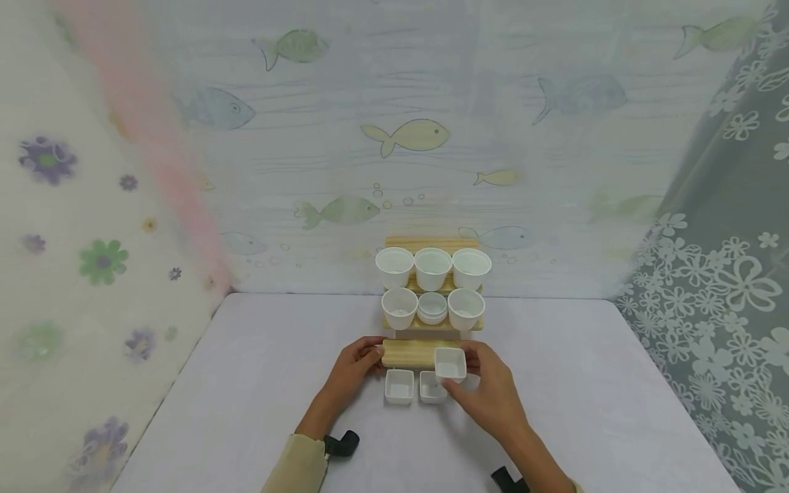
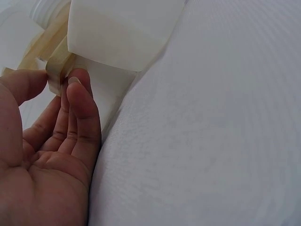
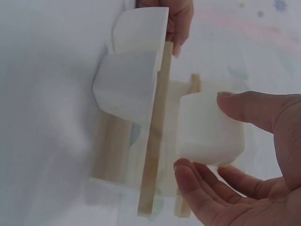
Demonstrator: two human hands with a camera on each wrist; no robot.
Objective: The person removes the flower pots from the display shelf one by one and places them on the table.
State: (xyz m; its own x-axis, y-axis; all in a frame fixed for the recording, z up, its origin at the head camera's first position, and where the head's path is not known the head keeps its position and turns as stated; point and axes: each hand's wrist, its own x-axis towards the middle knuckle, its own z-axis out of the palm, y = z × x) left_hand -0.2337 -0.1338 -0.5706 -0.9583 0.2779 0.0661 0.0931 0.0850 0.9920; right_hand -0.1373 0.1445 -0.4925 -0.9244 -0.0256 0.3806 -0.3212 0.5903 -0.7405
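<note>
In the head view my left hand pinches the left end of the lowest wooden board of a tiered stand. The left wrist view shows the thumb and fingertips on that board's end. My right hand holds a small white square cup between thumb and fingers, over the board's right end. In the right wrist view this cup is apart from the board's edge. Two similar square cups, one at left and one partly hidden, stand before the board.
Behind the lowest board, the upper boards bear two rows of round white cups. The back row includes a cup; the front row has a shorter middle one. A white cloth covers the table, with patterned curtains around it.
</note>
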